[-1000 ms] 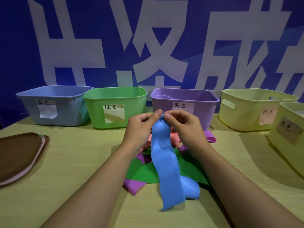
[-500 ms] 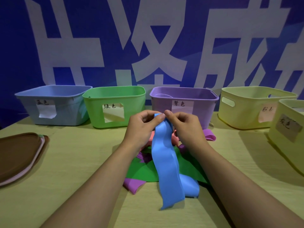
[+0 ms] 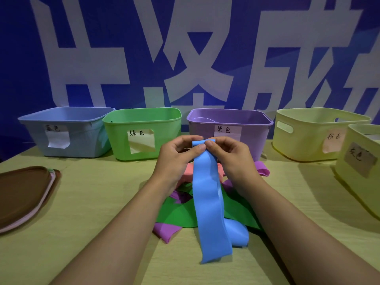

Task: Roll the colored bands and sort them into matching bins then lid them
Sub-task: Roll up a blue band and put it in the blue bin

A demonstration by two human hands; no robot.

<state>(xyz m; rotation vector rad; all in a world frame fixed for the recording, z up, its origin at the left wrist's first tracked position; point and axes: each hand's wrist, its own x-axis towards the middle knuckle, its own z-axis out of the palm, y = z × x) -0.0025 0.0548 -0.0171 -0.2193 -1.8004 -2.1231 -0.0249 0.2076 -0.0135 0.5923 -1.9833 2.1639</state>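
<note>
A long blue band point(image 3: 207, 202) hangs from both hands above the table. My left hand point(image 3: 176, 157) and my right hand point(image 3: 230, 155) pinch its top end, which is folded over into a small first turn. The band's lower end trails on the table. Under it lies a pile of bands: green point(image 3: 178, 214), purple point(image 3: 166, 231), pink point(image 3: 188, 171). Behind stand a blue bin point(image 3: 67, 140), a green bin point(image 3: 144, 120), a purple bin point(image 3: 253, 124) and two pale yellow bins point(image 3: 308, 140), point(image 3: 362, 167), each with a paper label.
A stack of lids, brown on top with pink beneath point(image 3: 22, 194), lies at the left edge of the wooden table point(image 3: 92, 212). A blue wall with large white characters rises directly behind the bins. The second yellow bin stands closer on the right side.
The top end of the blue band has been folded over between my fingertips. Both hands have risen slightly and stayed together.
</note>
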